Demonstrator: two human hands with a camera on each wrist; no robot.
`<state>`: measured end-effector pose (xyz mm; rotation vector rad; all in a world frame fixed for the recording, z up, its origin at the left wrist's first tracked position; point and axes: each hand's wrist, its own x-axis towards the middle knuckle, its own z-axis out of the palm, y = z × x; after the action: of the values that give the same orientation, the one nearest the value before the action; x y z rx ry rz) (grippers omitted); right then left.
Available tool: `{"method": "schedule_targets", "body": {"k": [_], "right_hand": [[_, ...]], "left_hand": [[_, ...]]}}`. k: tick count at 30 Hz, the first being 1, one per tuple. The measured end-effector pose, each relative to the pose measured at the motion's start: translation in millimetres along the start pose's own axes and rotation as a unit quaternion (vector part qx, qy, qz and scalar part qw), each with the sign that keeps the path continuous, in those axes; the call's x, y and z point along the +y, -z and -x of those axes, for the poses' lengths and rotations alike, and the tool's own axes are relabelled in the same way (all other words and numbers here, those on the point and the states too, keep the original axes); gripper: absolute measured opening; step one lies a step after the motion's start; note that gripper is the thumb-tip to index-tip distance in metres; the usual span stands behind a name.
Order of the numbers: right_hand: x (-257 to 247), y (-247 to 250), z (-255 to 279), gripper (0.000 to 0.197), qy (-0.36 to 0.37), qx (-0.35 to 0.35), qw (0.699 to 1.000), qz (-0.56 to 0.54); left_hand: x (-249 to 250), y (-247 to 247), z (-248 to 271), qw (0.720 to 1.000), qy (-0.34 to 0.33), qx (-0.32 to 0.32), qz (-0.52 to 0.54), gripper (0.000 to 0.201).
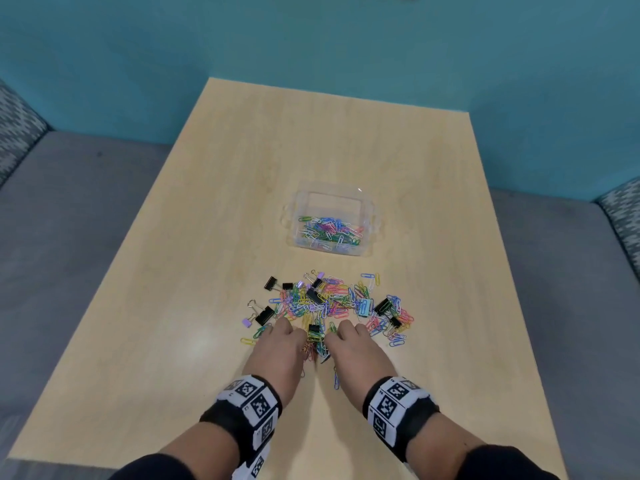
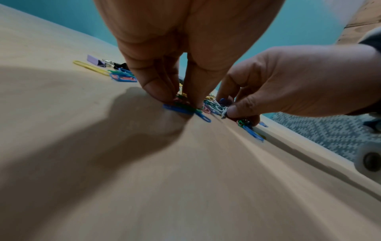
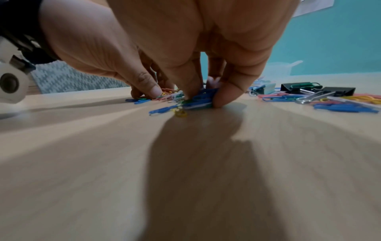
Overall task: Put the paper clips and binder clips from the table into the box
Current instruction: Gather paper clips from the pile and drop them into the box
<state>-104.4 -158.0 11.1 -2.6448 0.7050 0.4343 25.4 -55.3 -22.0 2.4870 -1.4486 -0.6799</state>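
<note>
A heap of coloured paper clips (image 1: 332, 303) mixed with black binder clips (image 1: 265, 315) lies on the wooden table (image 1: 207, 237), in front of a clear plastic box (image 1: 330, 220) that holds several paper clips. My left hand (image 1: 280, 344) and right hand (image 1: 353, 344) sit side by side at the near edge of the heap. The left hand (image 2: 179, 101) pinches a bunch of paper clips (image 2: 183, 108) against the table with thumb and fingers. The right hand (image 3: 204, 97) pinches another bunch of paper clips (image 3: 200, 101), mostly blue, the same way.
Small lilac binder clips (image 1: 247, 322) and a light blue one (image 1: 364, 307) lie among the heap. Loose clips trail between my wrists (image 1: 336, 379). Grey upholstered seating (image 1: 69, 220) surrounds the table, with a teal wall (image 1: 311, 36) behind it.
</note>
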Motion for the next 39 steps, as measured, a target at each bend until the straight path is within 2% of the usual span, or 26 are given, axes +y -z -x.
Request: {"method": "schedule_targets", "body": {"k": [6, 8, 12, 15, 19, 21, 24, 28, 30, 33, 39], "right_hand": [[5.8, -1.0, -4.2, 0.038, -0.011, 0.003, 0.999, -0.031], [8.9, -3.8, -6.9, 0.029, -0.019, 0.002, 0.998, -0.053], [10.1, -3.6, -9.9, 0.025, -0.043, 0.005, 0.995, -0.094], [11.8, 1.8, -11.3, 0.019, -0.06, -0.014, 0.991, -0.118], [17.3, 11.7, -12.7, 0.011, -0.043, -0.047, 0.99, -0.123], [21.3, 18.2, -13.8, 0.007, -0.032, -0.069, 0.989, -0.129], [29.5, 31.8, -15.8, 0.012, -0.014, -0.117, 0.983, -0.14], [37.4, 66.3, -23.1, 0.005, -0.007, -0.144, 0.976, -0.161], [41.9, 92.0, -33.6, 0.006, -0.015, -0.139, 0.971, -0.192], [51.6, 134.0, -62.5, 0.008, -0.034, -0.099, 0.966, -0.235], [64.7, 185.4, -136.5, 0.009, -0.069, 0.007, 0.979, -0.192]], "left_hand": [[3.5, 3.5, -1.9, 1.0, 0.006, -0.007, -0.001, 0.01], [7.8, 6.6, -1.4, 1.0, -0.002, -0.012, 0.003, 0.021], [15.3, 10.2, -3.5, 0.999, -0.015, -0.036, -0.02, 0.01], [11.1, 8.4, -6.2, 0.998, -0.014, -0.059, -0.026, 0.013], [6.9, 13.8, -7.5, 0.995, -0.006, -0.093, -0.029, 0.021], [6.9, 22.2, -9.4, 0.995, 0.0, -0.101, -0.01, 0.017], [7.5, 41.9, -12.4, 0.99, 0.011, -0.123, 0.064, 0.014], [12.9, 81.2, -27.4, 0.966, 0.046, -0.155, 0.204, 0.011], [16.9, 104.4, -46.1, 0.957, 0.047, -0.139, 0.25, 0.01], [22.5, 138.1, -89.4, 0.967, 0.035, -0.063, 0.242, 0.011], [39.4, 166.6, -166.8, 0.978, 0.026, 0.035, 0.206, 0.009]]}}
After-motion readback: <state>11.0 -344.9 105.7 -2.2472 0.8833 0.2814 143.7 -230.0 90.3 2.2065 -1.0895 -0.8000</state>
